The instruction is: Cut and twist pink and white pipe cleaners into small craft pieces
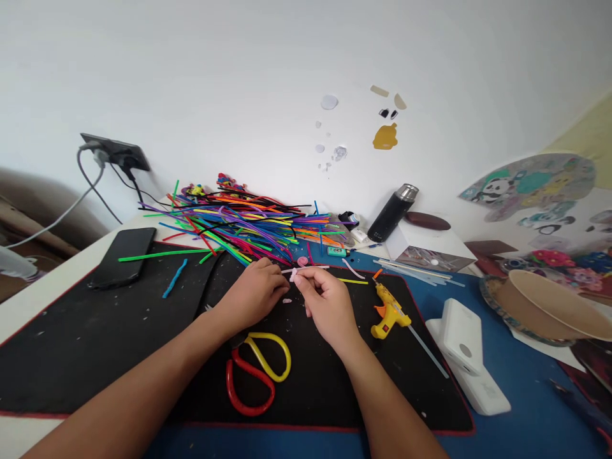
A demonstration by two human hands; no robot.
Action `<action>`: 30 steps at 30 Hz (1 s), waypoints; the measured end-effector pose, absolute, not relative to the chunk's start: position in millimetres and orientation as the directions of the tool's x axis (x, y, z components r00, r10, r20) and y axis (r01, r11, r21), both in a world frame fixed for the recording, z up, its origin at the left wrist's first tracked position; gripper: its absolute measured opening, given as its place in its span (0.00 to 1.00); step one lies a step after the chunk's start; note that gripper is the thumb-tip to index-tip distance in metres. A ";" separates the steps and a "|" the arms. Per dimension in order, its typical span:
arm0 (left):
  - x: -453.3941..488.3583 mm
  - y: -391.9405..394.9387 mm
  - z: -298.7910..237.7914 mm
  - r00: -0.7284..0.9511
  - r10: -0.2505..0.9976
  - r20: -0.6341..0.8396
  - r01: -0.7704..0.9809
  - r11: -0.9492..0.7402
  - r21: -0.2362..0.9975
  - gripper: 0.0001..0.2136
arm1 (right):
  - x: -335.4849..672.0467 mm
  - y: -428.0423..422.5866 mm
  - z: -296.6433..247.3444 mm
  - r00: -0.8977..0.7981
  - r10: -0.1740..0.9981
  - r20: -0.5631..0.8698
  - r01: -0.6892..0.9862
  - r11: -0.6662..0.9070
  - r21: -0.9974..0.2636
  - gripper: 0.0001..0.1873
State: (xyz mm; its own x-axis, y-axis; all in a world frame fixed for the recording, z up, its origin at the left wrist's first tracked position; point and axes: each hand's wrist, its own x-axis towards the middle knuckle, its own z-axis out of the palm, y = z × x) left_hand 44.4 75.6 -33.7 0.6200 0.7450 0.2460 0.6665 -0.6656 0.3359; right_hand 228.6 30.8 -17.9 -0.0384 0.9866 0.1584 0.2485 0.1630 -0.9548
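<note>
My right hand [327, 303] pinches a small pale pink pipe cleaner piece [294, 275], twisted at its tip, between thumb and forefinger. Close by on the left, my left hand [258, 290] has its fingers curled together; what they hold, if anything, is hidden. Just behind my fingers is a pink coiled pipe cleaner [302, 261]. A small pink scrap [287, 301] lies on the black mat [315, 382] between the hands. Scissors with one red and one yellow handle [251, 376] rest below my left wrist, their blades mostly covered by it.
A yellow glue gun [389, 312] with a glue stick lies right. Behind are piled colourful pipe cleaners [248, 220], a black bottle [392, 213] and a green lighter [336, 251]. A phone [123, 256] lies left; white power banks [463, 338] sit right, near a straw hat [554, 306].
</note>
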 end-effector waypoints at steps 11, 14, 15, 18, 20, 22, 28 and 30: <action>34.3 77.7 -9.6 0.385 0.914 0.128 0.180 -0.211 0.961 0.19 | 226.0 31.7 -21.4 -0.095 0.988 0.119 0.347 0.144 -0.927 0.12; 35.5 76.0 -8.6 0.421 0.903 0.088 0.140 -0.161 0.977 0.17 | 225.8 31.4 -21.9 -0.111 0.988 0.106 0.380 0.141 -0.914 0.12; 35.9 75.9 -8.8 0.425 0.902 0.070 0.142 -0.143 0.979 0.16 | 225.9 31.1 -22.1 -0.113 0.988 0.105 0.388 0.142 -0.911 0.12; 36.1 76.7 -9.8 0.430 0.902 0.031 0.129 -0.095 0.987 0.17 | 226.4 30.3 -22.3 -0.116 0.988 0.105 0.398 0.143 -0.906 0.12; 36.0 77.7 -10.2 0.414 0.910 0.029 0.080 -0.069 0.994 0.17 | 226.4 30.2 -21.8 -0.113 0.988 0.106 0.393 0.142 -0.909 0.13; 36.2 78.4 -10.3 0.381 0.924 0.033 0.015 -0.042 0.999 0.17 | 226.1 30.3 -21.0 -0.104 0.988 0.111 0.377 0.142 -0.915 0.14; 37.7 78.6 -10.6 0.373 0.928 -0.008 -0.049 0.028 0.998 0.17 | 225.9 30.2 -19.1 -0.051 0.988 0.147 0.318 0.156 -0.935 0.14; 37.8 78.3 -11.0 0.395 0.918 -0.013 0.002 0.013 1.000 0.16 | 226.8 30.6 -19.2 -0.027 0.988 0.151 0.288 0.153 -0.945 0.14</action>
